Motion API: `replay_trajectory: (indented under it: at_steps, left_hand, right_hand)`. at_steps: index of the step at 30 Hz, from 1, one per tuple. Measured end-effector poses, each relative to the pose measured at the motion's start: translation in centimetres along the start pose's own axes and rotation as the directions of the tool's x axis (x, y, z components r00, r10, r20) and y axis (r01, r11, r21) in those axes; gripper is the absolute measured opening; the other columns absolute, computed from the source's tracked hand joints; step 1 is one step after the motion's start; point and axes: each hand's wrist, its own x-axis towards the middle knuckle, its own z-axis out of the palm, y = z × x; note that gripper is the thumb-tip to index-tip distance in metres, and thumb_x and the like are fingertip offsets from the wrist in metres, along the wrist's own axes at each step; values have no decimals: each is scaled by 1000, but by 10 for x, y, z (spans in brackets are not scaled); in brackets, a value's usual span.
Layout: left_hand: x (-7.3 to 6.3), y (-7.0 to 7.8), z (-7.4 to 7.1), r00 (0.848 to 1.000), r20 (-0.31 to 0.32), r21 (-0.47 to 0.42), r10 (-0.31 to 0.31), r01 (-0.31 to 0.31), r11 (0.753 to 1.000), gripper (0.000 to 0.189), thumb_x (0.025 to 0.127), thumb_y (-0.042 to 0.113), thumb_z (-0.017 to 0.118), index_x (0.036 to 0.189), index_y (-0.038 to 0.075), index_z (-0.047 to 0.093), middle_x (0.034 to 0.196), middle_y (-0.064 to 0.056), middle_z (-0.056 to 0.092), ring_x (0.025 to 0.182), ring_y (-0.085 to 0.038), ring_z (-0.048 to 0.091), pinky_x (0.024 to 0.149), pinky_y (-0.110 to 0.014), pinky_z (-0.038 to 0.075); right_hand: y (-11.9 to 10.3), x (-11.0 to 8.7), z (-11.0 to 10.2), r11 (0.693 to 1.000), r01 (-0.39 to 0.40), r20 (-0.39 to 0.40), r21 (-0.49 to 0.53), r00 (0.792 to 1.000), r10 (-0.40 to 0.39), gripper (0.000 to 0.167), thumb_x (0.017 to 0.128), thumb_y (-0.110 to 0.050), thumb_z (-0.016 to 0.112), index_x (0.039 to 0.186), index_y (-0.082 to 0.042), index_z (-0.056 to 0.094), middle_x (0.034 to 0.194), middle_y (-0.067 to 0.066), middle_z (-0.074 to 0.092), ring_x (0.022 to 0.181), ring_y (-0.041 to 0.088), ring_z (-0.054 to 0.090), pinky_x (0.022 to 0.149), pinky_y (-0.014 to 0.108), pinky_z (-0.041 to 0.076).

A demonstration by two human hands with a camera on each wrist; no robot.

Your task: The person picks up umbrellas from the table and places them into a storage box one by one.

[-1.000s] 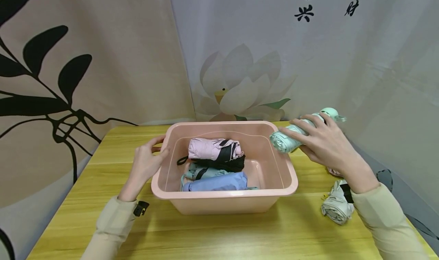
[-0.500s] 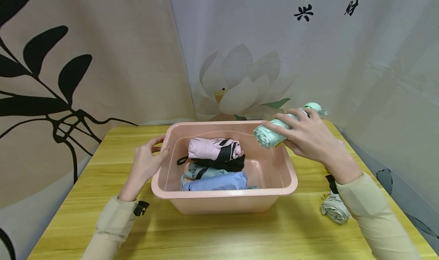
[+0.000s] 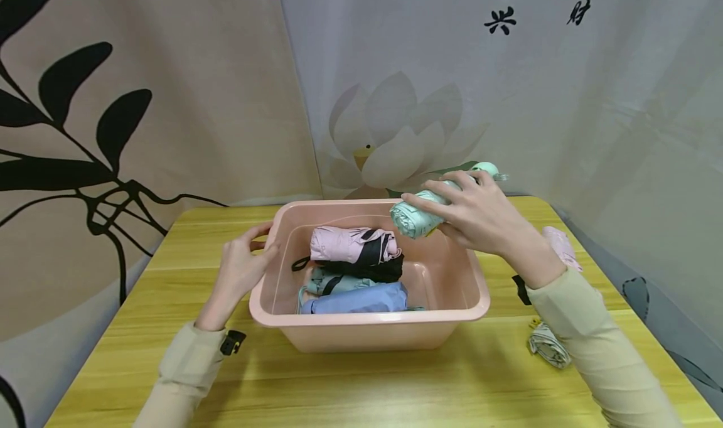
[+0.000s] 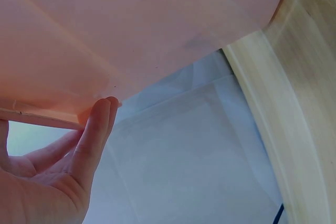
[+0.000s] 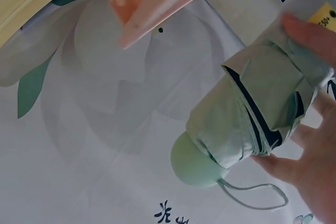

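Observation:
A pink plastic basin (image 3: 373, 334) stands on the table, with several folded umbrellas inside. Among them are a lilac umbrella (image 3: 341, 245), a black one (image 3: 390, 270), a teal one (image 3: 339, 282) and a blue one (image 3: 361, 300). My left hand (image 3: 243, 268) grips the basin's left rim; the left wrist view has its fingers (image 4: 94, 135) against the outer wall. My right hand (image 3: 474, 211) holds a mint-green folded umbrella (image 3: 418, 218) above the basin's back right part. In the right wrist view its round handle end (image 5: 197, 161) and wrist loop show.
Right of the basin on the wooden table (image 3: 361, 390) lie a pale grey rolled umbrella (image 3: 549, 346) and a pink one (image 3: 561, 246), both partly behind the right arm. A printed curtain (image 3: 407, 51) hangs behind the table.
My right hand has carried the mint-green umbrella leftward, from beyond the basin's right rim to above its inside. The left hand and the basin have stayed put.

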Motion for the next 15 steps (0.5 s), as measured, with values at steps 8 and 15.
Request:
replay_trajectory:
  at_steps: [8,15]
  left_hand:
    - [0,1,0,1000,-2,5,3,-3,1000,42,90,15,60,129,-2,56,128,-25,59,101,-41,66,77,-48,58]
    - [0,1,0,1000,-5,5,4,-4,1000,42,90,14,60,129,-2,56,128,-25,59,101,-41,66,77,-48,58]
  right_hand:
    - [-10,21,3,999,25,15,25,1000,-25,62,78,-21,70,136,-32,50,119,3,64,102,32,61,68,51,52]
    - [-19,35,8,998,52,12,35,999,-52,61,79,-28,71,136,-33,49,119,3,63,100,30,60,67,49,53]
